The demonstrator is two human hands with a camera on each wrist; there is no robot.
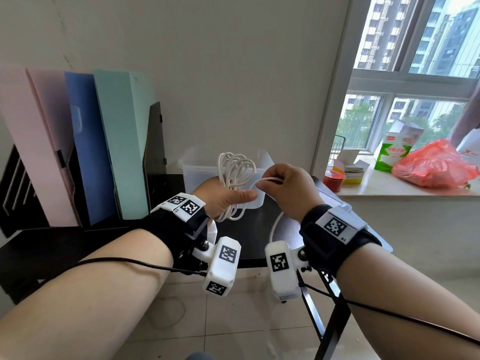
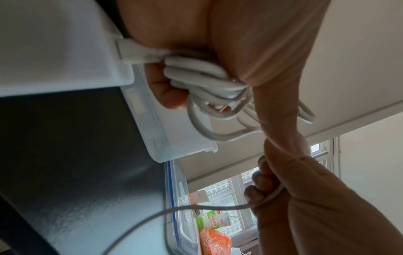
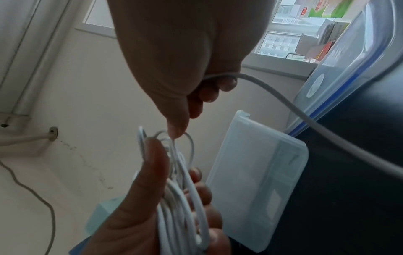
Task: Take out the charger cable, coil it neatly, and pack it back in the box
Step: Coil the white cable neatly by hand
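A white charger cable [image 1: 235, 168] is gathered into several loops, and my left hand [image 1: 223, 197] grips that bundle in front of the clear plastic box [image 1: 192, 165] on the dark table. In the left wrist view the loops [image 2: 209, 77] sit in my curled fingers. My right hand [image 1: 285, 188] pinches the loose strand [image 1: 268, 180] just right of the bundle. That strand [image 3: 305, 119] trails down from my right fist toward the table. The left thumb [image 3: 150, 165] presses on the coil [image 3: 181, 189].
Pink, blue and teal file folders [image 1: 78, 141] stand in a black rack at the left. The box's lid [image 3: 353, 57] with a blue seal lies right of the box. A red bag [image 1: 431, 165], a green carton [image 1: 392, 152] and a red tin [image 1: 333, 180] sit on the windowsill.
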